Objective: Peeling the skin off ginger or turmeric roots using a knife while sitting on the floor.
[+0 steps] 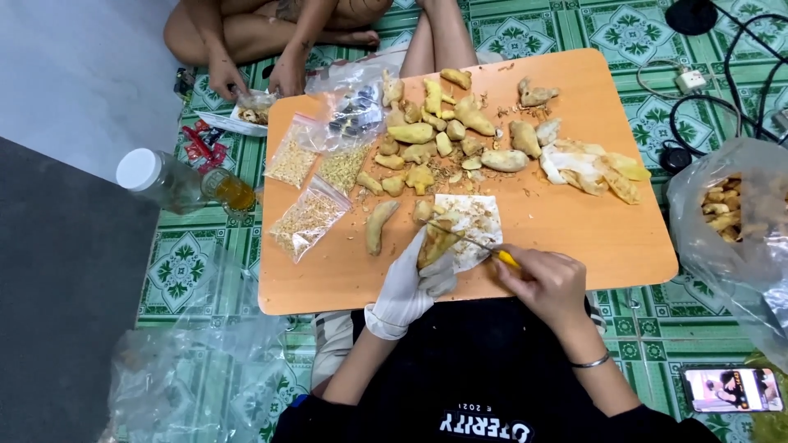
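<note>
Left hand (408, 287), gloved, grips root piece (435, 243); right hand (548, 285) holds knife (484, 246), scraping. Next stroke likely needs a steady grip.

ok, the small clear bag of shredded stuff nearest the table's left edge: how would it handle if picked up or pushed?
The small clear bag looks like thin, floppy film, so it would probably sag and fold rather than keep its shape. Its pale shredded filling seems loose and light, likely shifting inside. Lying flat on the orange table, it should slide rather than roll.
</note>
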